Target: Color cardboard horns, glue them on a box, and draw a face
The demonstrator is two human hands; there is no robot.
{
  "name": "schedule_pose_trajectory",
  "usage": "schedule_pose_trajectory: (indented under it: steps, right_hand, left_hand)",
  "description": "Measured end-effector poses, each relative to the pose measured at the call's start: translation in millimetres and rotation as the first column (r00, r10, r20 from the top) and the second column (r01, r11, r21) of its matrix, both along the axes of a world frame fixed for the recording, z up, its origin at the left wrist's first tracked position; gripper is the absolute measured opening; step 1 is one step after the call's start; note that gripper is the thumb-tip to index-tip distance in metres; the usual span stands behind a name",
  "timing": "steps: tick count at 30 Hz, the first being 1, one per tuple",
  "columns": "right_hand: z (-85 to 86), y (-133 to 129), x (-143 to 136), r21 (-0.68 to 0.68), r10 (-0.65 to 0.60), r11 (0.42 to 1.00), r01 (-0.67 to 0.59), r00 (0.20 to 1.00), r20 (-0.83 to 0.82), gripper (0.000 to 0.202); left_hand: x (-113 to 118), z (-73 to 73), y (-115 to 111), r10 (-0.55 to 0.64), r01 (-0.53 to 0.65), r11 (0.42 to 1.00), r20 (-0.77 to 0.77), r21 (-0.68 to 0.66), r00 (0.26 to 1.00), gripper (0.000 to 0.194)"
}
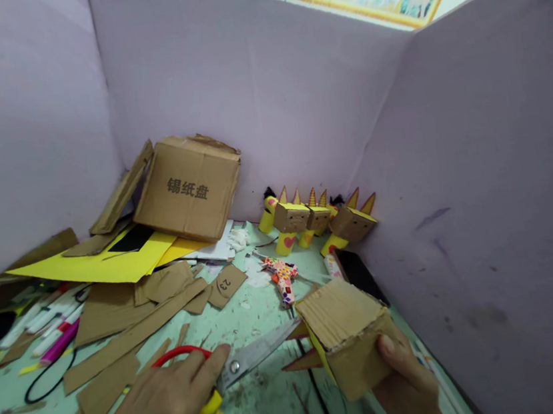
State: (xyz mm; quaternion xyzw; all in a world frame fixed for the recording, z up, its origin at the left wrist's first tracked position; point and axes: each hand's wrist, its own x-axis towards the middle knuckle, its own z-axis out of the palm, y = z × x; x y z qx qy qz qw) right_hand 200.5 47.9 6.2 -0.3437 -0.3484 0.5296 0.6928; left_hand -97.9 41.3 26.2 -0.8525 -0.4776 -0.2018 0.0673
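My left hand [172, 387] is closed around a pair of scissors [259, 353] with a red handle loop. The blades point right, their tips by the edge of a small cardboard box [348, 319]. My right hand [405, 376] grips that box from its right side, thumb on the near face. Yellow paper shows along the box's left side, and brown pointed spikes [303, 360] stick out there towards the left. Behind the blades lies a colourful patterned glue gun [282, 277]. Part of the scissors' handle is hidden by my fingers.
Several yellow figures with cardboard heads and spikes [308, 216] stand against the back wall. A large cardboard box [188, 191] leans at back left, near yellow sheets [96, 259]. Cardboard scraps [121, 333] and pens [61, 341] cover the left. A dark phone-like object [360, 274] lies right.
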Motion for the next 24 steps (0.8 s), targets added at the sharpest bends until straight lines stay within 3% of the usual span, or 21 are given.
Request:
schedule_pose_trajectory:
  steps: [4,9,14,17,20,24]
  right_hand:
    - [-7.7,0,5,-0.032,-0.022,0.999,0.020,0.999,-0.045,0.062]
    - [-0.1,0,-3,0.011,0.014,1.000,-0.013,1.000,-0.026,0.063]
    - [0.7,3,-4,-0.006,-0.039,0.999,0.039,0.998,-0.048,0.056]
    - [4.3,6,-9,-0.074,-0.095,0.993,0.089,0.992,-0.085,0.042]
    - [13.1,8,-20,-0.213,-0.078,0.976,0.048,0.988,-0.134,0.036]
    - [21.1,10,-29,-0.313,-0.135,0.946,0.081,0.978,-0.157,0.038]
  left_hand:
    - [-2,-6.5,-1,0.010,-0.008,0.999,0.065,-0.038,0.998,0.059]
    - [-9,-15.0,2,-0.065,0.074,0.995,0.117,-0.073,0.991,0.057]
    - [-14,-0.9,13,-0.142,0.200,0.960,0.274,-0.195,0.951,0.044]
    - [-15,10.4,20,0.033,0.105,0.940,0.391,-0.326,0.920,0.029]
    - [-13,16.1,24,0.228,-0.057,0.907,0.374,-0.417,0.899,0.031]
    - [-6,17.0,22,0.238,-0.074,0.905,0.354,-0.419,0.904,0.030]
